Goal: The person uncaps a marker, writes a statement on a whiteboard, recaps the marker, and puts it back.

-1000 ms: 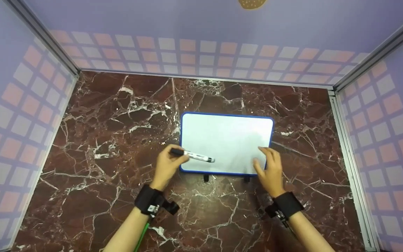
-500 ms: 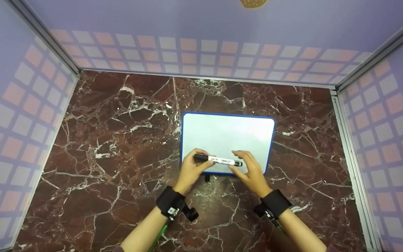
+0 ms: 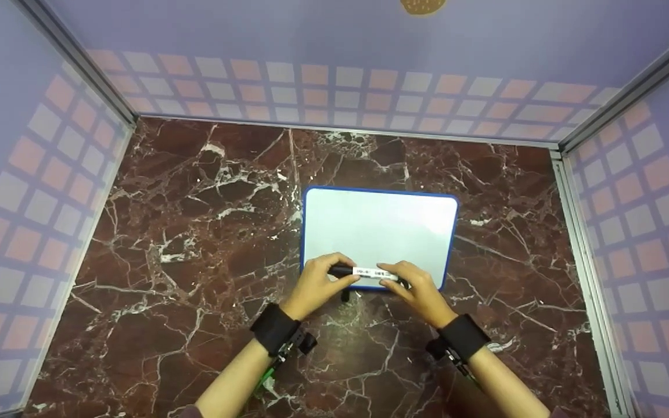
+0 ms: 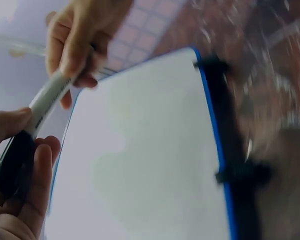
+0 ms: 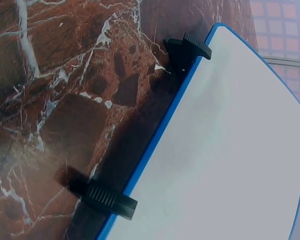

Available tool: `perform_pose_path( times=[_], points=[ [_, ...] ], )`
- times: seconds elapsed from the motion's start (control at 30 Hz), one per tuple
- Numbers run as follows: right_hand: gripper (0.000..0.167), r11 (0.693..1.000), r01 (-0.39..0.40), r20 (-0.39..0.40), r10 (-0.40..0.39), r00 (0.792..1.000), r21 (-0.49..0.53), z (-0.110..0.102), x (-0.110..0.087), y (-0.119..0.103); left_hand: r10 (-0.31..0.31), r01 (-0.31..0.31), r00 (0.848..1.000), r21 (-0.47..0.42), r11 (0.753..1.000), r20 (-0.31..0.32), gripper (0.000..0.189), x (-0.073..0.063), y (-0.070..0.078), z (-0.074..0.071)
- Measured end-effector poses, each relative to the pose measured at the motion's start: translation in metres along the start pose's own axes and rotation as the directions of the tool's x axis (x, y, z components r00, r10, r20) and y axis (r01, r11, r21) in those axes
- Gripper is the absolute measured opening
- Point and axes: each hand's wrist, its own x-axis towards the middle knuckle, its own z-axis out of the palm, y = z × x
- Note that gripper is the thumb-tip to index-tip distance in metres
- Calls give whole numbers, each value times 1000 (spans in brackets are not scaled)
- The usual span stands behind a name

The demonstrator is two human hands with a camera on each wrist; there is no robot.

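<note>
Pinched between thumb and fingers of the left hand (image 3: 315,283), a black-and-white cylindrical marker (image 3: 364,272), its other end pinched by the right hand (image 3: 420,290); below and beyond both, a blue-framed white rectangular board (image 3: 381,226); farther out, white-veined red-brown worktop (image 3: 207,244).

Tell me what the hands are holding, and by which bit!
A marker: the left hand grips its black-capped end, the right hand its opposite end.

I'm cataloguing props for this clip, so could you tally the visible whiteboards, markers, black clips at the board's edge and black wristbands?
Whiteboard: 1
Marker: 1
Black clips: 2
Black wristbands: 2
Total: 6
</note>
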Motion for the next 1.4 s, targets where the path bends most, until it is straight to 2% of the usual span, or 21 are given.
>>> perform_pose_path(
  times=[0.07,0.13,0.2,0.23,0.33,0.37,0.4,0.43,0.47,0.67,0.87,1.17,1.27,1.33,1.4],
  points=[
    [32,1000,-4,15,4,1000,-6,-1,0,0,79,-82,997,165,983,28,24,0,2,-3],
    [33,1000,-8,26,9,1000,-12,-3,0,-1,176,-185,983,316,931,58,26,1,3,-4],
    [33,1000,-20,35,21,999,-13,-4,0,-2,268,-278,959,449,849,88,27,1,2,-5],
    [32,999,-31,40,32,999,-12,-5,1,-2,304,-312,947,513,800,103,27,2,1,-5],
    [26,998,-50,62,51,997,-22,-6,2,-4,374,-370,917,647,667,139,25,2,-4,-3],
    [24,998,-49,69,51,996,-32,-6,2,-5,379,-378,913,672,637,154,25,2,-6,-2],
    [23,998,-42,75,45,996,-43,-6,2,-5,373,-381,912,686,621,169,25,2,-7,-2],
    [22,998,-32,83,36,996,-56,-6,2,-5,362,-383,914,688,616,184,25,2,-9,-2],
    [21,997,-14,86,21,996,-73,-5,2,-4,352,-386,915,678,625,197,25,2,-10,-2],
    [24,989,79,60,-72,996,-122,-5,0,1,323,-408,913,565,717,250,27,6,-12,-5],
    [24,983,139,34,-135,990,-124,-6,0,4,284,-387,920,512,766,270,30,9,-9,-6],
    [26,969,182,36,-178,983,-166,-7,-2,3,235,-362,925,509,781,297,32,8,-7,-7],
    [28,972,172,21,-171,985,-160,-10,-1,2,224,-347,929,487,801,293,33,11,-5,-11],
    [28,977,158,2,-159,987,-142,-12,2,0,253,-358,930,491,794,268,33,14,-2,-14],
    [28,981,154,-16,-157,988,-122,-14,5,0,294,-380,924,508,773,244,33,17,1,-16]
  ],
)
